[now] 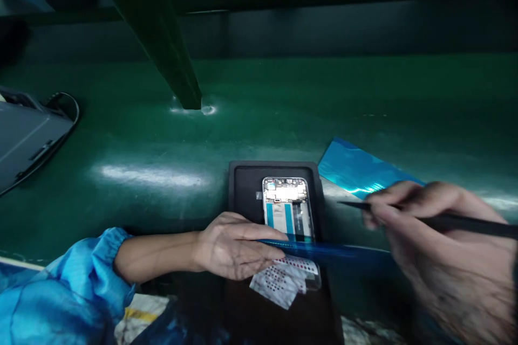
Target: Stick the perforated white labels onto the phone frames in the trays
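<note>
An opened phone frame point(288, 206) with blue strips inside lies in a black tray point(243, 183) on the green belt. My left hand point(232, 245) lies palm up at the tray's near left corner, pinching the end of a long blue film strip point(324, 250) and some white dotted backing paper point(283, 279). My right hand point(437, 248), blurred, holds black tweezers point(457, 222) whose tip points left towards the phone, just right of the tray.
A sheet of blue film point(360, 170) lies on the belt right of the tray. A grey device with a cable point(28, 137) sits at the left edge. A dark green post point(162, 38) stands on the belt behind.
</note>
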Demonstrator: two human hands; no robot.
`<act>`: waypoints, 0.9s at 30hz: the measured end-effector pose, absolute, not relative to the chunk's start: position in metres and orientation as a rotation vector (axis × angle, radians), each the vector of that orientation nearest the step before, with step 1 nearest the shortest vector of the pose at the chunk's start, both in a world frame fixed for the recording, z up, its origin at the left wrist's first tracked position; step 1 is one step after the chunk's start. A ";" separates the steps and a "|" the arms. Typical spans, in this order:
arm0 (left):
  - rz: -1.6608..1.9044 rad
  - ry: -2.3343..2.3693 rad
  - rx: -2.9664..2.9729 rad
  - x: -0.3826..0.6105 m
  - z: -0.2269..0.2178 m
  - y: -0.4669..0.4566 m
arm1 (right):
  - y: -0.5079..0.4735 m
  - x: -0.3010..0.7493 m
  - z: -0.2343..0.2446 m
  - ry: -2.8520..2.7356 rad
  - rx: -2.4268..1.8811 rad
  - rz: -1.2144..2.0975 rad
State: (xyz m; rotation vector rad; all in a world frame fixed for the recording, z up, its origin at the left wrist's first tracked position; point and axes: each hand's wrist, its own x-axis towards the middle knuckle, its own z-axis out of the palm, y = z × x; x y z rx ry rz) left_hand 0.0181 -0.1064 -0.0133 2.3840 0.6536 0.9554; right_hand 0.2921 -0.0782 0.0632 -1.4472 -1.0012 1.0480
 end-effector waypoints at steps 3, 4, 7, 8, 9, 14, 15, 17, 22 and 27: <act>1.077 0.675 2.272 0.020 -0.008 -0.104 | -0.062 0.297 0.047 -0.989 -1.450 1.123; 1.106 0.684 2.250 0.021 -0.005 -0.103 | -0.060 0.297 0.042 -1.002 -1.455 1.149; 1.137 0.699 2.252 0.024 -0.001 -0.100 | -0.056 0.297 0.029 -1.024 -1.438 1.234; 1.141 0.700 2.250 0.024 -0.001 -0.100 | -0.056 0.297 0.026 -1.023 -1.435 1.260; 1.140 0.699 2.252 0.024 -0.002 -0.100 | -0.055 0.297 0.023 -1.021 -1.436 1.284; 1.130 0.705 2.261 0.022 -0.005 -0.102 | -0.051 0.298 0.017 -0.982 -1.430 1.366; 1.132 0.705 2.258 0.022 -0.005 -0.102 | -0.051 0.298 0.017 -0.977 -1.426 1.372; 1.125 0.704 2.259 0.021 -0.005 -0.102 | -0.051 0.298 0.017 -0.973 -1.420 1.372; 1.108 0.689 2.242 0.021 -0.005 -0.102 | -0.054 0.300 0.016 -0.988 -1.419 1.356; 1.140 0.686 2.239 0.023 -0.004 -0.099 | -0.056 0.303 0.012 -1.021 -1.421 1.350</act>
